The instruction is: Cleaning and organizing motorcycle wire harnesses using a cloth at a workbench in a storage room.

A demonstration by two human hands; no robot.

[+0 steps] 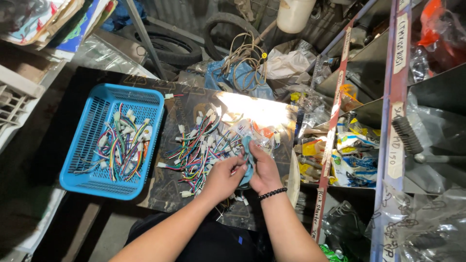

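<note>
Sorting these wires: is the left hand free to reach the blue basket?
Probably not right away: the left hand is holding a light blue cloth together with the right hand. Nothing stands between it and the blue basket.

Soft light-blue cloth (247,160), perforated blue plastic basket (85,179), glossy plastic-sheathed wires (199,150) on glossy dark board (165,194)

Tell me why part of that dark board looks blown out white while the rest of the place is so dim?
In the head view, strong glare hits the board just beyond the hands; the left hand and right hand, holding a light blue cloth, are evenly lit. The blue basket is clear, the lower left corner falls into shadow, and the shelf edges lean from lens distortion.
</note>
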